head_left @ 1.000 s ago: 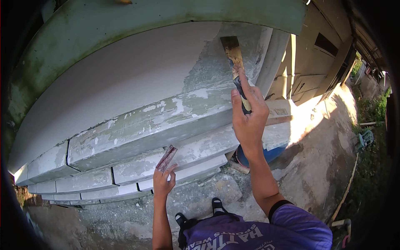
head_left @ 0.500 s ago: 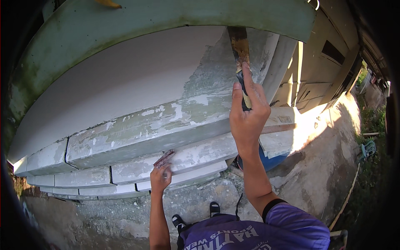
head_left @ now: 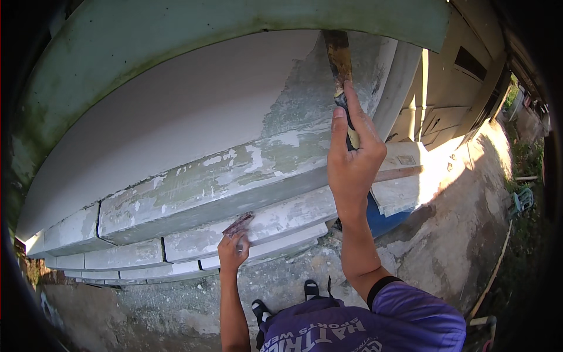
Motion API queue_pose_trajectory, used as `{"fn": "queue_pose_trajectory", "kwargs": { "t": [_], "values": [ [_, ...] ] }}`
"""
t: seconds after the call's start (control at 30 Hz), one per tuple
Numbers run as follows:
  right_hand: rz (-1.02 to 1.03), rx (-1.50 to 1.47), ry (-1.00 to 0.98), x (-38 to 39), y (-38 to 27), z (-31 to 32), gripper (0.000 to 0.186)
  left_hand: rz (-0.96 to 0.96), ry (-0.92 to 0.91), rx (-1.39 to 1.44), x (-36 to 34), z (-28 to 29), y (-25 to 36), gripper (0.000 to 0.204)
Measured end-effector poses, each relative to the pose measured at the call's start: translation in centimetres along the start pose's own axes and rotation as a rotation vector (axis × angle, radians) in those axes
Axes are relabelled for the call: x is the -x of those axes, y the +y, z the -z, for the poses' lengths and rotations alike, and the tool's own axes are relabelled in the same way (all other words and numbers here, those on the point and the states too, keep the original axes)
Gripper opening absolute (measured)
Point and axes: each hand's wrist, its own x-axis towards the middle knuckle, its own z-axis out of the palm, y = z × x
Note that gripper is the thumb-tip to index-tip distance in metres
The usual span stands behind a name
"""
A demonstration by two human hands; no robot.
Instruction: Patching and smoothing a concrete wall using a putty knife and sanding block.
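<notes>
Stained scraper [head_left: 341, 66] (brown), reddish flat piece [head_left: 238, 223]

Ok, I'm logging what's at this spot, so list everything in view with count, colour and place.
scraper: 1, dark and rusty, in the right hand
flat tool: 1, reddish-brown, in the left hand
wall: 1, white with a grey-green patch, upper middle
ledges: several, whitish and grey-green, stepped below the wall
overhang: 1, green, across the top
container: 1, blue, partly hidden, right of centre
board: 1, grey, over the container
plants: several, green, right edge
ground: 1, grey, lower area
sandals: 2, dark, bottom middle
shirt: 1, purple, bottom
left hand: 1, bare, lower middle
right hand: 1, bare, right of centre
</notes>
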Motion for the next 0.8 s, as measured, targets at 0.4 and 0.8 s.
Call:
{"fn": "queue_pose_trajectory", "kwargs": {
  "t": [0.4,0.8],
  "values": [
    [-0.008,0.019,0.059,-0.9,-0.9,-0.5,0.037,0.043,-0.041,0.013,-0.2,0.2,0.2,0.021],
    [-0.091,0.027,0.016,1.3,-1.6,0.0,0.039,0.027,-0.023,0.044,-0.3,0.3,0.5,0.023]
  ]
}}
